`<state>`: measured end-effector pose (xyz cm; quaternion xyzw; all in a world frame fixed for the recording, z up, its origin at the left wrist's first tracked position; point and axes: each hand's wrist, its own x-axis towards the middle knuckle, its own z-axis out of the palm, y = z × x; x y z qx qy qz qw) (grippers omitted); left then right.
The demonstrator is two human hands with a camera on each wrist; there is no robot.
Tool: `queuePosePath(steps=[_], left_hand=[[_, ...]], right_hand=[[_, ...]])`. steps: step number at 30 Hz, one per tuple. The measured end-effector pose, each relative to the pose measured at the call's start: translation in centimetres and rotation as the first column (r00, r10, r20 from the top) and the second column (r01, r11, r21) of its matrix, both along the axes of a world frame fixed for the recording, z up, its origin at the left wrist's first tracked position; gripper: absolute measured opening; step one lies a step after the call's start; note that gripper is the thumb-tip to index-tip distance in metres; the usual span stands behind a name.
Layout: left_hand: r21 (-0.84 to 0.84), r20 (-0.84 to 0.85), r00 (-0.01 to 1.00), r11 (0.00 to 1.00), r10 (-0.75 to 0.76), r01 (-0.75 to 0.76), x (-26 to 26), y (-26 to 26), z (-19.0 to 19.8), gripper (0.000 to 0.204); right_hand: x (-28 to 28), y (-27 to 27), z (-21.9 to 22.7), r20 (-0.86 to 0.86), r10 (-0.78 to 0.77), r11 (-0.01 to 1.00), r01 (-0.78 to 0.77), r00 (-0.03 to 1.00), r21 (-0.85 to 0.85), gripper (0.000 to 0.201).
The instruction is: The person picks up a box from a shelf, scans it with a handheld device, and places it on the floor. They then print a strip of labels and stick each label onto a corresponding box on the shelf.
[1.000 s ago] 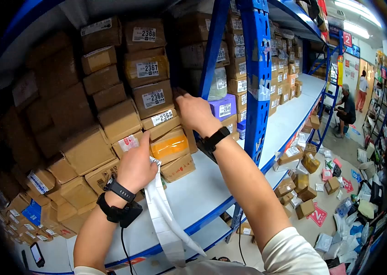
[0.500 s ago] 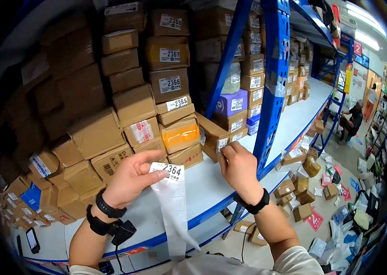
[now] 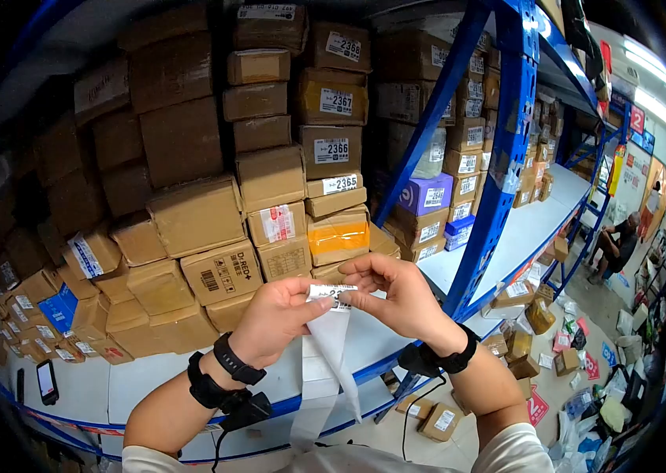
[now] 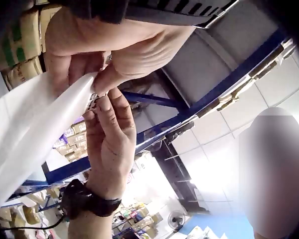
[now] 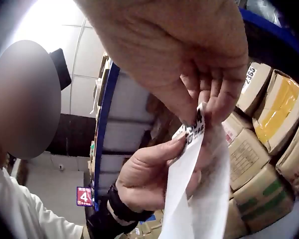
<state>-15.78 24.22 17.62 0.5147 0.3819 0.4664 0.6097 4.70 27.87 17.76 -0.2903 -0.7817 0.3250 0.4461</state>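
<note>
Both hands meet in front of the stacked cartons, at the top of a long white strip of number labels [image 3: 319, 380]. My left hand [image 3: 279, 317] pinches the strip near its upper end, thumb on the front. With thumb and fingertips, my right hand [image 3: 405, 306] pinches the printed label [image 5: 195, 130] at that end; fingers partly cover its number. The rest of the strip hangs down, curling, over the shelf edge. Behind the hands stand a carton labelled 2365 [image 3: 336, 203] and one with orange tape [image 3: 339, 239].
Cartons fill the shelf to the left, among them a Dr.RED+ box [image 3: 221, 272]. A blue upright post [image 3: 498, 181] stands right of the hands. A phone [image 3: 48, 381] lies on the white shelf at left. Parcels [image 3: 565, 361] litter the floor; a person [image 3: 619, 246] sits farther back.
My right hand has come from beside the stack, past a carton's edge, to the label that my left hand holds. The left hand has drawn back from the boxes with the strip.
</note>
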Motion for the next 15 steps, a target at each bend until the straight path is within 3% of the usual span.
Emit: queuePosePath(steps=[2, 3, 5, 6, 8, 12, 14, 15], left_hand=[[0.038, -0.164, 0.986, 0.998, -0.038, 0.044, 0.1, 0.3, -0.3, 0.019], [0.035, -0.16, 0.986, 0.998, -0.038, 0.044, 0.1, 0.5, -0.7, 0.019], [0.315, -0.192, 0.98, 0.949, 0.047, 0.016, 0.4, 1.1, -1.6, 0.016], [0.312, -0.192, 0.98, 0.95, 0.044, 0.018, 0.5, 1.1, -1.5, 0.016], [0.482, -0.318, 0.928, 0.876, 0.195, -0.019, 0.8, 1.3, -1.1, 0.017], [0.544, -0.444, 0.834, 0.838, 0.328, -0.041, 0.7, 2.5, -0.9, 0.019], [0.364, -0.512, 0.822, 0.93, 0.249, -0.055, 0.5, 2.8, -0.2, 0.035], [0.361, -0.511, 0.823, 0.931, 0.248, -0.056, 0.4, 3.1, 0.0, 0.035]], right_hand=[[0.3, 0.2, -0.2, 0.037, 0.038, 0.979, -0.045, 0.999, 0.197, 0.023], [0.4, 0.2, -0.1, 0.041, 0.039, 0.98, -0.046, 0.998, 0.194, 0.023], [0.7, 0.1, 0.3, 0.095, 0.005, 0.973, -0.027, 0.995, 0.23, 0.021], [0.9, 0.5, 0.3, 0.096, 0.003, 0.974, -0.025, 0.995, 0.227, 0.021], [1.2, 1.4, 0.1, 0.119, 0.028, 0.989, -0.044, 0.993, 0.138, 0.019], [0.9, 2.9, -0.4, -0.005, 0.031, 0.985, -0.029, 1.0, 0.172, 0.014], [0.9, 4.3, 0.6, 0.004, -0.053, 0.974, 0.051, 0.999, 0.221, 0.015], [0.6, 5.4, 1.2, -0.009, -0.137, 0.963, 0.136, 0.99, 0.231, 0.015]])
